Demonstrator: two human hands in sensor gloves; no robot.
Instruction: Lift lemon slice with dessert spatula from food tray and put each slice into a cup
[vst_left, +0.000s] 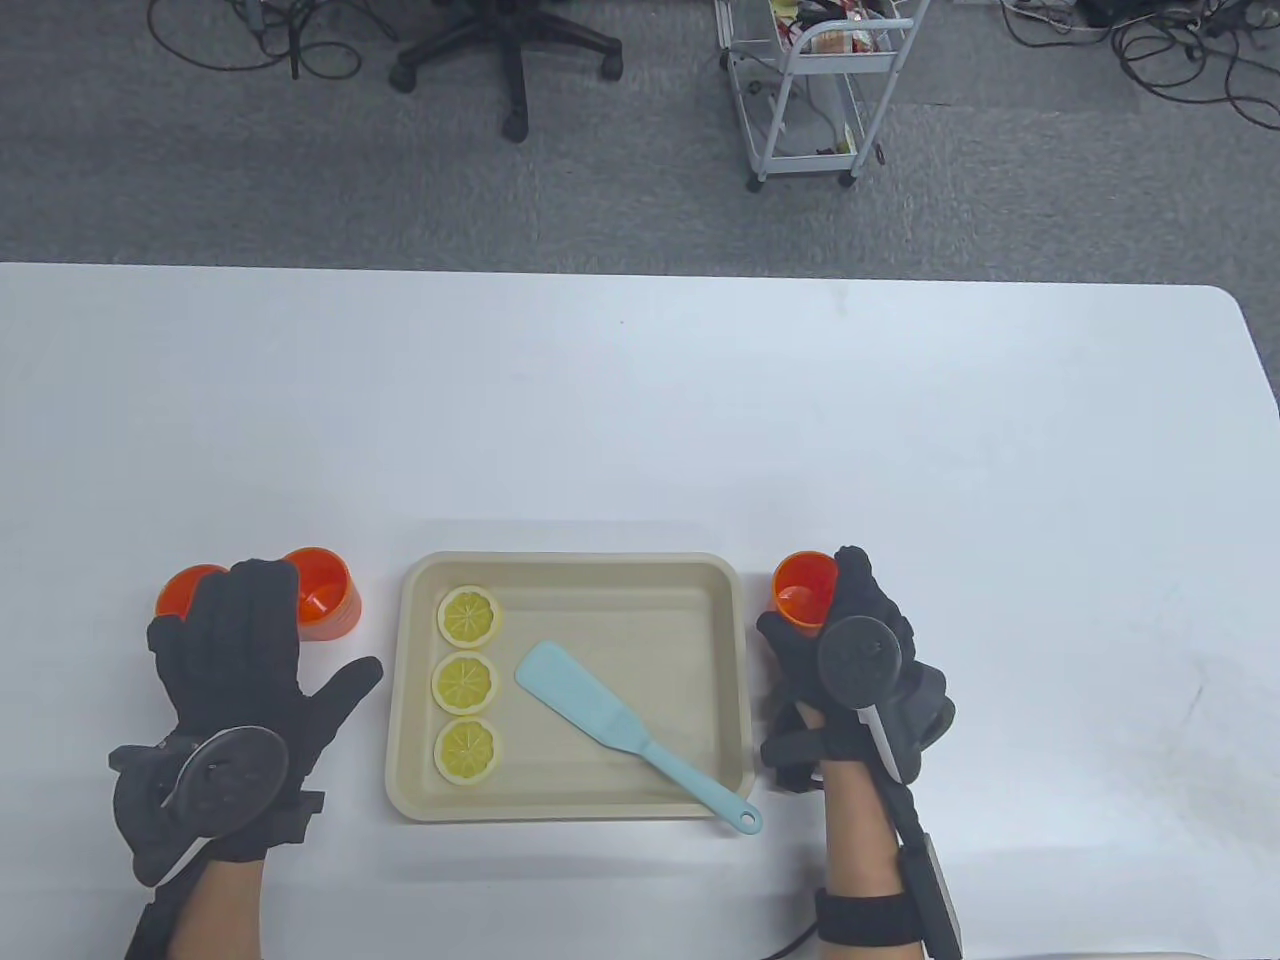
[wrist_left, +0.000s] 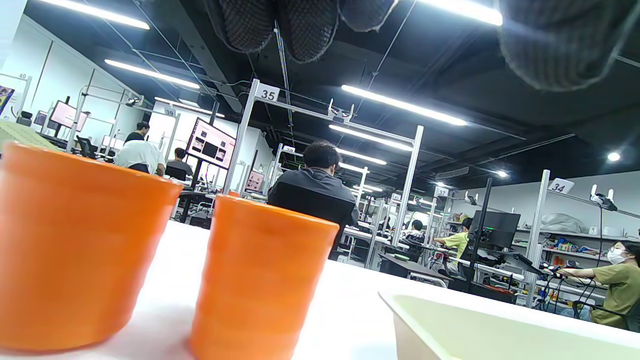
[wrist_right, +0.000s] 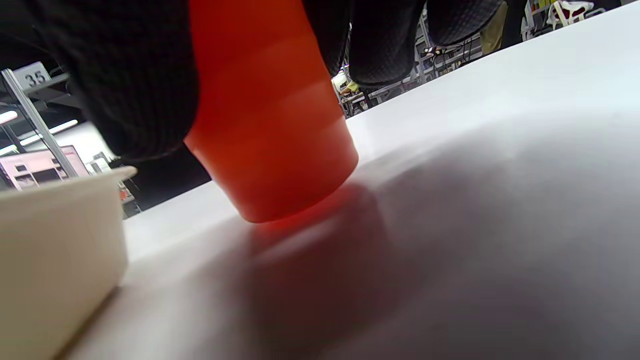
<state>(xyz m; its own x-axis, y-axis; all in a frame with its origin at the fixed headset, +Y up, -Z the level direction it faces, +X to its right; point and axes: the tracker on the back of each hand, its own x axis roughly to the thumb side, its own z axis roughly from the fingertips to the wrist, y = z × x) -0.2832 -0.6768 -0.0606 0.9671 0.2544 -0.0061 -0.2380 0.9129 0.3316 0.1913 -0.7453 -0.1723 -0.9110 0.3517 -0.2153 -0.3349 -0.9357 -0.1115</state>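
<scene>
Three lemon slices (vst_left: 467, 683) sit in the tray (vst_left: 722, 690) beside the spatula (vst_left: 632, 735). Right hand (vst_left: 858, 668) grips one cup (vst_left: 803, 588); left hand (vst_left: 240, 660) hovers flat, fingers spread, over two cups (vst_left: 325, 595).

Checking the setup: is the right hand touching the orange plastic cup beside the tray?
Touching. The right wrist view shows gloved fingers wrapped against the orange plastic cup; the table view agrees.

Bright even overhead light, soft shadows, blurred wrist close-ups
</scene>
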